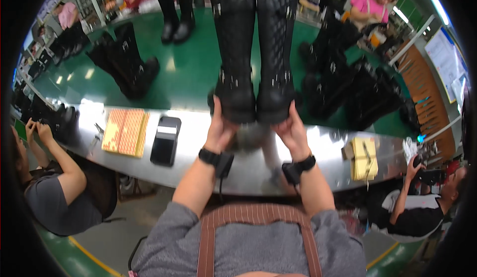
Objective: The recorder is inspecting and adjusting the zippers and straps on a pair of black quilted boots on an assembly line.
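Two tall black boots stand side by side in front of me, their shafts rising to the top of the picture. Around the heel end of the left boot [236,63] my left hand [219,130] is closed, thumb up along its side. My right hand [292,130] grips the right boot [276,63] the same way, low by the sole. Both shafts have a quilted pattern, with buckled straps near the ankle. The boots are upright, heels toward me, over the metal edge of the table. Fingertips under the soles are partly hidden.
A green table [184,78] with a shiny metal front strip [198,138] bears more black boots [124,61] at left and a boot pile [353,88] at right. On the strip lie a patterned pad [124,132], a dark phone [166,142] and yellow cards [364,159]. Co-workers sit at both sides.
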A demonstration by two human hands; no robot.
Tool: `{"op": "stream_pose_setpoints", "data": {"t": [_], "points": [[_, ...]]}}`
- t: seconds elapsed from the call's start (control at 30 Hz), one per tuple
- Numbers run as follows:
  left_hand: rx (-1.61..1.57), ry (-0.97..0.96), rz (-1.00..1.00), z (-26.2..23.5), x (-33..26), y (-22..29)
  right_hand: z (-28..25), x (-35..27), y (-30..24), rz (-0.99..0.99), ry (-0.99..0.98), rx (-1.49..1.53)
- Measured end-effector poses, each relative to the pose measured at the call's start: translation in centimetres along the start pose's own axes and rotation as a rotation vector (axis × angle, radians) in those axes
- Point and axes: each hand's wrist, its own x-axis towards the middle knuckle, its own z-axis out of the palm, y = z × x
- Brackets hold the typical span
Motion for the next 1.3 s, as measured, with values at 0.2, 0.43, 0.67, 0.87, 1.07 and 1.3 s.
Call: {"op": "stream_pose_setpoints", "data": {"t": [0.2,0.43,0.67,0.87,1.07,1.3], "points": [[0.122,0.021,-0.011,-0.3,-0.1,0.0,-0.9,-0.7,-0.1,-0.002,-0.027,-0.02],[0.133,0.034,0.009,-0.9,-0.5,-0.6,-1.7,-1.4,-0.2,-0.015,-0.133,0.02],[0.175,0.022,0.039,0.4,-0.6,-0.4,-0.3,-1.6,-0.5,-0.07,-0.062,0.008],[0.188,0.031,0.052,0.6,-0.5,0.0,0.3,-1.1,-0.5,-0.066,-0.083,0.006],[0.151,0.068,0.041,-0.2,-0.1,-0.3,-0.5,-0.9,-0.6,-0.034,0.029,0.039],[-0.256,-0.088,-0.244,1.0,-0.5,-0.4,-2.2,-0.7,0.5,0.021,-0.4,-0.093]]}}
